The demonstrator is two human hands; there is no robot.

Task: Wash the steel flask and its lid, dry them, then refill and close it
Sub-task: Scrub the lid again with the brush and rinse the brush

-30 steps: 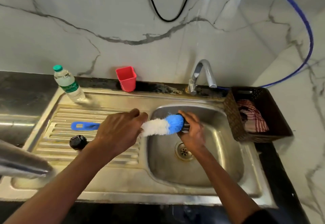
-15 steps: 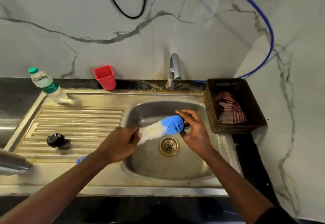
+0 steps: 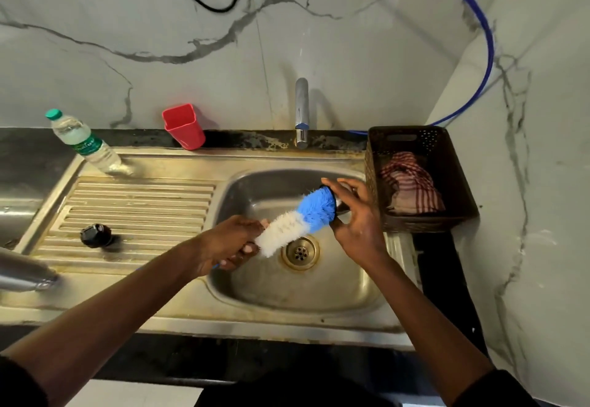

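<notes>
My left hand [image 3: 230,244] grips the handle of a bottle brush [image 3: 300,220] with white and blue bristles, held over the sink basin [image 3: 344,282]. Its blue tip pokes into a small steel lid cup with a black rim [image 3: 341,206], which my right hand [image 3: 357,224] holds with fingers curled round it; most of the cup is hidden. The steel flask [image 3: 24,274] lies on its side at the left edge of the counter. A black stopper [image 3: 95,235] sits on the ribbed drainboard [image 3: 143,208].
A tap [image 3: 301,109] stands behind the basin, with no water seen running. A plastic water bottle [image 3: 86,145] and a red cup [image 3: 183,127] stand at the back left. A brown basket [image 3: 418,138] holding a checked cloth [image 3: 410,183] sits right of the sink.
Both hands with the brush and lid cup moved right, from the basin's left edge to above the drain. The brush handle swung toward me. The view shifted right.
</notes>
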